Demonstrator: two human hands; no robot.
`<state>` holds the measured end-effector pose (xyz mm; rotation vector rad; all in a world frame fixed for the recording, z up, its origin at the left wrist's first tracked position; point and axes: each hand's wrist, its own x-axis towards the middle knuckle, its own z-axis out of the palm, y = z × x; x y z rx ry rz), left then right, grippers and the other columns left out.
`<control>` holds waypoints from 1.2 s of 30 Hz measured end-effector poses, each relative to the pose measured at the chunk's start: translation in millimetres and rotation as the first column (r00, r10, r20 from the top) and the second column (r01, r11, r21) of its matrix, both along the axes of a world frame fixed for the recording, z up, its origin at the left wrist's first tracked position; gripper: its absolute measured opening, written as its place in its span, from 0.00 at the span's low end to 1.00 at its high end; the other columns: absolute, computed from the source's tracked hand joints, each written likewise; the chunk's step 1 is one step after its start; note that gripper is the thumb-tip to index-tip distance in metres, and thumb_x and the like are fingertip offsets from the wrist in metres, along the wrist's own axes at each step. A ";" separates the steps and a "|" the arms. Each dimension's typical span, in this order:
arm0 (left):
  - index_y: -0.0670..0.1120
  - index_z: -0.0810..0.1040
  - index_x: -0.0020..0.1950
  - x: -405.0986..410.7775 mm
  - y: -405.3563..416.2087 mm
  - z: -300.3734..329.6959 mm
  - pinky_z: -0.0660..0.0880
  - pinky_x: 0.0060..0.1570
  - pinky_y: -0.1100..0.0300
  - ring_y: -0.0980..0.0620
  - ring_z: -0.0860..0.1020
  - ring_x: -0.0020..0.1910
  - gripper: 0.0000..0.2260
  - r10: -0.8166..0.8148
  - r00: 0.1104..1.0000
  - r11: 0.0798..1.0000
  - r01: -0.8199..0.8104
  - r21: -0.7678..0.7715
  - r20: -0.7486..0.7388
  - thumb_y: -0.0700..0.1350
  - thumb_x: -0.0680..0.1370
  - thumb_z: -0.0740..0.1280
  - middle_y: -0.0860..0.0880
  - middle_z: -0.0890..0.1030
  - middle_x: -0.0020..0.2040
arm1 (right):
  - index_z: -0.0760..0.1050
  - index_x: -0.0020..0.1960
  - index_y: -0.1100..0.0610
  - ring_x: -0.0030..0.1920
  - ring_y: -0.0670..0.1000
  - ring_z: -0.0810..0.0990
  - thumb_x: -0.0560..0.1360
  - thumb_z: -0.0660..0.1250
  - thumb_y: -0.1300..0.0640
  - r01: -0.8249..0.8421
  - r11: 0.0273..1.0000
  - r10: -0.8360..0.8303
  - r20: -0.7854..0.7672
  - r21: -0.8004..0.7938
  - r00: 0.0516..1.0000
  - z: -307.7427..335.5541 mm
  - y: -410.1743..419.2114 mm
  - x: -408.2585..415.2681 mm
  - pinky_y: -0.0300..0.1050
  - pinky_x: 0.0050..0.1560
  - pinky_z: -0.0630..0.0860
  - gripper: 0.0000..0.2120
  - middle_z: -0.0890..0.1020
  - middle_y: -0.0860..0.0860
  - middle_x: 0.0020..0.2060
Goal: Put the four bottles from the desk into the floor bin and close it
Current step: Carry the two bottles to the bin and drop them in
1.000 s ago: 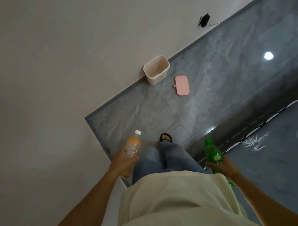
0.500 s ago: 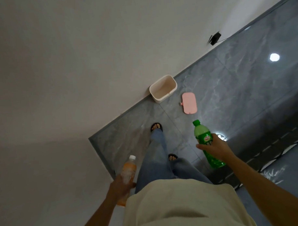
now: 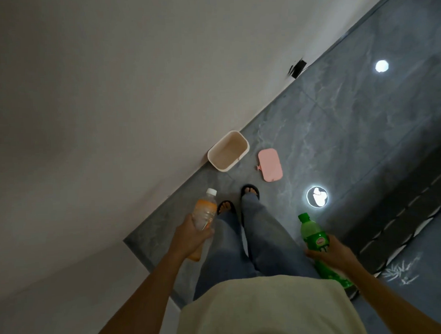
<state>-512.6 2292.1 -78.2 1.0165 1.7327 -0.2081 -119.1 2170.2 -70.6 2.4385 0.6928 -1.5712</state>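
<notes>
Dim room, low light: pale wall point(image 3: 99, 96) is filling the left half of the view, and grey marbled floor tile point(image 3: 350, 117) is running diagonally to the right, with ceiling lamps reflecting off it in two bright spots.

Left side: left hand point(image 3: 189, 239) is wrapping fully around the lower body of the orange bottle point(image 3: 204, 213), fingers curled closed on it, white cap pointing forward and up toward the bin. Bottle is being held beside the left leg, well short of the bin.

Centre: cream floor bin point(image 3: 228, 151) is standing against the base of the wall, open at the top. Its inside is reading as bare, though shadow is covering part of the bottom, so nothing certain there. Pink lid point(image 3: 270, 164) is lying flat on the tile just beside the bin, apart from it. Person's sandalled feet are pointing at both, near but not touching.

Right side: right hand point(image 3: 333, 254) is closing around the middle of the green bottle point(image 3: 314, 238), green cap forward, held out beside the right leg.

Status, as judged: two of four bottles are in hand and neither is in the bin yet. Other two bottles and the desk are not showing in view. Remaining: dropping these two in, fetching the other pair, then fitting the pink lid.
</notes>
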 end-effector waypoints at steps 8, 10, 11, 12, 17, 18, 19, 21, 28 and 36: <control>0.51 0.74 0.65 45.8 57.4 -33.0 0.81 0.55 0.46 0.47 0.83 0.52 0.35 0.046 0.999 0.999 -0.046 0.026 -0.005 0.64 0.63 0.76 0.48 0.82 0.56 | 0.72 0.66 0.57 0.51 0.57 0.80 0.66 0.80 0.45 0.011 1.000 -0.011 -0.053 -0.009 0.999 -24.7 80.0 24.6 0.53 0.55 0.77 0.35 0.82 0.57 0.54; 0.51 0.74 0.66 50.8 65.6 -46.1 0.81 0.52 0.49 0.46 0.83 0.52 0.35 0.051 0.999 0.998 -0.051 0.032 -0.013 0.64 0.63 0.76 0.48 0.82 0.55 | 0.73 0.64 0.57 0.51 0.56 0.81 0.67 0.79 0.44 0.025 0.999 -0.023 -0.088 0.030 0.996 -37.8 114.0 16.8 0.53 0.55 0.77 0.32 0.82 0.56 0.52; 0.51 0.73 0.65 52.6 70.6 -53.1 0.79 0.49 0.52 0.46 0.82 0.52 0.34 0.051 0.998 0.998 -0.050 0.039 -0.022 0.64 0.64 0.77 0.49 0.81 0.55 | 0.72 0.64 0.56 0.51 0.56 0.81 0.68 0.79 0.43 0.038 0.998 -0.032 -0.109 0.049 0.994 -45.3 131.6 10.6 0.53 0.56 0.77 0.32 0.82 0.55 0.52; 0.52 0.72 0.64 54.1 76.0 -60.7 0.77 0.46 0.54 0.47 0.82 0.52 0.33 0.049 0.998 0.998 -0.047 0.043 -0.030 0.63 0.65 0.77 0.50 0.81 0.54 | 0.72 0.64 0.56 0.52 0.56 0.81 0.68 0.78 0.43 0.057 0.996 -0.047 -0.136 0.066 0.990 -53.7 149.3 2.7 0.55 0.56 0.77 0.31 0.82 0.55 0.53; 0.56 0.73 0.58 60.3 112.1 -119.1 0.73 0.36 0.63 0.61 0.80 0.43 0.29 0.103 0.993 0.993 -0.099 0.058 -0.055 0.65 0.62 0.76 0.54 0.81 0.49 | 0.74 0.62 0.52 0.51 0.54 0.82 0.68 0.76 0.40 0.278 0.949 -0.234 -0.259 0.148 0.937 -128.3 225.0 -50.5 0.55 0.57 0.77 0.28 0.83 0.53 0.52; 0.57 0.73 0.57 61.2 121.8 -137.6 0.71 0.34 0.65 0.63 0.78 0.41 0.28 0.105 0.993 0.993 -0.100 0.070 -0.062 0.65 0.61 0.76 0.56 0.81 0.47 | 0.75 0.62 0.52 0.52 0.55 0.83 0.68 0.77 0.41 0.347 0.924 -0.293 -0.285 0.162 0.913 -151.3 239.0 -62.6 0.56 0.59 0.78 0.28 0.83 0.53 0.52; 0.57 0.73 0.56 62.1 129.3 -157.5 0.70 0.33 0.66 0.65 0.78 0.40 0.28 0.099 0.993 0.993 -0.094 0.074 -0.072 0.66 0.61 0.75 0.58 0.80 0.46 | 0.76 0.62 0.51 0.53 0.55 0.83 0.68 0.77 0.42 0.431 0.887 -0.367 -0.310 0.168 0.877 -174.6 250.6 -75.0 0.58 0.60 0.78 0.27 0.84 0.53 0.53; 0.57 0.73 0.56 65.4 144.7 -200.1 0.69 0.32 0.66 0.65 0.77 0.40 0.27 0.072 0.994 0.994 -0.065 0.093 -0.078 0.66 0.62 0.74 0.59 0.79 0.44 | 0.77 0.60 0.50 0.53 0.56 0.84 0.68 0.78 0.45 0.605 0.777 -0.520 -0.366 0.175 0.772 -222.4 274.1 -98.6 0.55 0.55 0.80 0.24 0.84 0.52 0.51; 0.58 0.73 0.57 73.8 198.5 -356.9 0.72 0.34 0.66 0.59 0.82 0.44 0.23 0.053 0.998 0.964 -0.045 0.264 -0.024 0.61 0.66 0.74 0.57 0.82 0.47 | 0.79 0.55 0.52 0.51 0.55 0.85 0.69 0.78 0.48 0.807 0.577 -0.677 -0.480 0.124 0.558 -401.9 332.1 -158.2 0.52 0.52 0.81 0.18 0.86 0.54 0.49; 0.52 0.72 0.67 57.8 219.7 -465.6 0.82 0.52 0.48 0.50 0.82 0.54 0.28 -0.021 0.994 0.857 0.071 0.510 -0.105 0.56 0.71 0.77 0.51 0.82 0.58 | 0.67 0.70 0.54 0.60 0.57 0.80 0.66 0.78 0.43 0.835 0.522 -0.735 -0.406 0.174 0.544 -519.7 372.2 -191.2 0.59 0.66 0.76 0.38 0.80 0.54 0.60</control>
